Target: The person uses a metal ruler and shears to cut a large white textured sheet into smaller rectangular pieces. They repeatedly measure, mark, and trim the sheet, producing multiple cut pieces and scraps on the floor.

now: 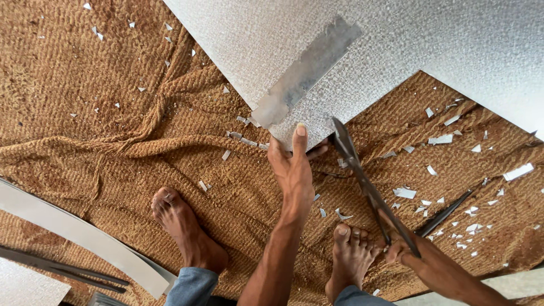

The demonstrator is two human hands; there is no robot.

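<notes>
Nearest you, your bare feet (190, 235) rest on the brown woven mat (113, 113), and your right hand (399, 249) is closed around the handles of the long metal shears (368, 190). The shears run up and to the left from that grip, their blades meeting the near edge of the pale textured metal sheet (396, 45). Your left hand (292, 167) is the nearer one to the cut: it lies just left of the blades, fingers loosely curled at the sheet's edge, with one finger flat on it. Beyond that finger a smooth metal strip (306, 71) lies slanted across the sheet. Small white offcuts (442, 139) are scattered over the mat; no containers are in view.
</notes>
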